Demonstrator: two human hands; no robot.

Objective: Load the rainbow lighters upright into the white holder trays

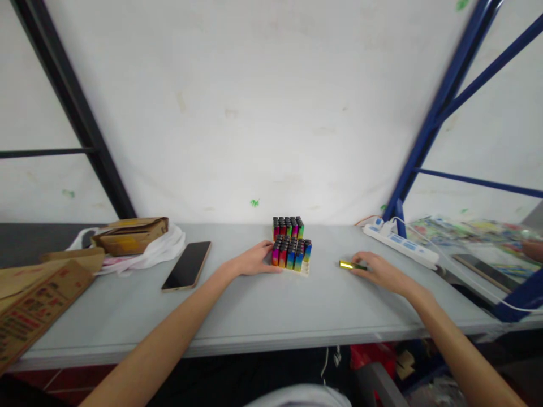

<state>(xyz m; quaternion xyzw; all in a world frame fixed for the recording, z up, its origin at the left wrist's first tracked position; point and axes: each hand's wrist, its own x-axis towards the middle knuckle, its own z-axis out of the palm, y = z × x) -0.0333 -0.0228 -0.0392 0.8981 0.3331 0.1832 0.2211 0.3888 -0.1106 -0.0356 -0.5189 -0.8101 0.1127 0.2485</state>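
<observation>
A pale tray (306, 270) stands on the table with several upright lighters (290, 255) in it, in rainbow-shaded colours with black tops. More lighters (288, 226) stand in a block just behind. My left hand (254, 260) holds the tray's left side, fingers at the back corner and thumb along the front. To the right, apart from the tray, my right hand (375, 270) pinches a slim dark stick-like thing with a bright yellow face (347, 264). It lies nearly level, pointing left; its exact kind is unclear.
A phone (186, 265) lies left of my left hand. Farther left are a cardboard box (131, 234) on a white plastic bag (163, 251) and a brown carton (38, 299). A white power strip (401, 244) with cables lies right, by a blue post (424, 141). Another person's hand (532, 249) shows far right.
</observation>
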